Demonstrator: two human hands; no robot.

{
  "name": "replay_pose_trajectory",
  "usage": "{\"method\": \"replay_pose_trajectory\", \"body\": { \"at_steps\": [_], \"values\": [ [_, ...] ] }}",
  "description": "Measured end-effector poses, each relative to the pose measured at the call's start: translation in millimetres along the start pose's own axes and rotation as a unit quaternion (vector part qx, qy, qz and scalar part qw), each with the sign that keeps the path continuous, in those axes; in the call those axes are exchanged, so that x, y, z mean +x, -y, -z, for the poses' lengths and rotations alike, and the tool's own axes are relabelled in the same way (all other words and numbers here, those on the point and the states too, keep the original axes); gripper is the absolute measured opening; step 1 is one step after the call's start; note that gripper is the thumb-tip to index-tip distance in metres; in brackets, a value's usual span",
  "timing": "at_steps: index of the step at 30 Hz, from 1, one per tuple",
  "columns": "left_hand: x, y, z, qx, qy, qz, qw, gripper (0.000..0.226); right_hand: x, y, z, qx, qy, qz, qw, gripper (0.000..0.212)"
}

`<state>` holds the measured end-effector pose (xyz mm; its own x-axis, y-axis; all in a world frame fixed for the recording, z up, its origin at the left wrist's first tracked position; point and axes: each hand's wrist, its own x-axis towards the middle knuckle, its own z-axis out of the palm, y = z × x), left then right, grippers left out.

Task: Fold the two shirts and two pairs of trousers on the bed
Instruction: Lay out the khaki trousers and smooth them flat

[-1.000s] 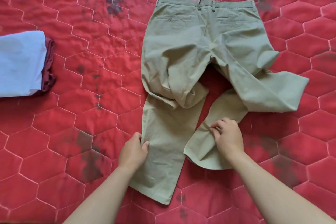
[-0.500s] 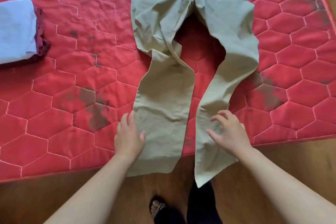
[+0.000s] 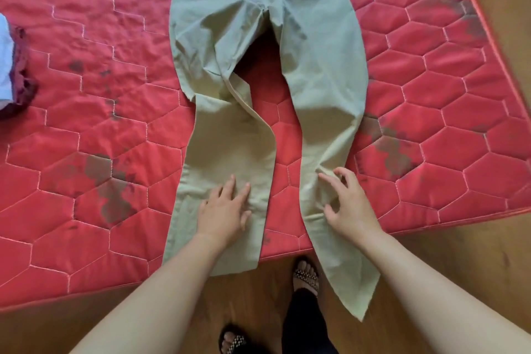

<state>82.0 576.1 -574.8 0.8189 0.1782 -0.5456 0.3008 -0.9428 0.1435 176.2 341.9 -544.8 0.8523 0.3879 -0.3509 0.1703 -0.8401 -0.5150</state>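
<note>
Khaki trousers (image 3: 267, 66) lie flat on the red quilted bed (image 3: 431, 95), back side up, the two legs apart and their ends hanging over the near edge above the wooden floor (image 3: 474, 267). The left hand (image 3: 225, 210) rests open, palm down, on the left leg. The right hand (image 3: 349, 204) is open with curled fingers on the right leg. Folded clothes (image 3: 10, 66) lie at the far left.

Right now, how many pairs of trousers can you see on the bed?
1: the khaki trousers lie spread out mid-bed, cuffs overhanging the near edge. A second pair may be hidden in the folded stack at far left.
</note>
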Motion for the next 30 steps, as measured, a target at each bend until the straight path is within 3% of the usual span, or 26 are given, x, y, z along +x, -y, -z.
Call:
{"method": "replay_pose_trajectory", "body": {
  "at_steps": [2, 5, 10, 13, 16, 21, 25, 27, 30],
  "values": [
    [4, -9, 23, -0.023, 0.002, 0.009, 1.0, 0.056, 15, 3, 30, 0.01, -0.055, 0.014, 0.998, 0.044],
    [30, -19, 67, -0.084, -0.109, 0.011, 0.99, 0.052, 78, 12, 72, 0.045, -0.127, 0.036, 0.99, 0.034],
    [105, -27, 147, -0.185, -0.323, 0.004, 0.928, 0.038, 201, 30, 95, 0.047, -0.089, 0.076, 0.992, 0.034],
    [158, -25, 182, -0.206, -0.388, 0.033, 0.898, 0.035, 258, 43, 97, 0.054, -0.073, 0.107, 0.99, 0.035],
    [202, -15, 197, -0.255, -0.382, 0.072, 0.885, 0.033, 300, 57, 91, 0.061, -0.087, 0.123, 0.987, 0.038],
    [260, 11, 199, -0.327, -0.285, 0.049, 0.9, 0.042, 367, 82, 78, 0.1, -0.104, 0.122, 0.982, 0.046],
    [299, 26, 176, -0.14, -0.168, 0.063, 0.974, 0.057, 411, 80, 50, -0.01, -0.012, 0.065, 0.998, 0.054],
    [318, 29, 160, -0.079, -0.151, 0.08, 0.982, 0.055, 429, 73, 38, -0.086, -0.024, 0.07, 0.994, 0.058],
    [347, 34, 159, -0.066, -0.208, 0.085, 0.972, 0.059, 469, 74, 37, -0.147, -0.069, 0.076, 0.984, 0.064]
  ]
}}
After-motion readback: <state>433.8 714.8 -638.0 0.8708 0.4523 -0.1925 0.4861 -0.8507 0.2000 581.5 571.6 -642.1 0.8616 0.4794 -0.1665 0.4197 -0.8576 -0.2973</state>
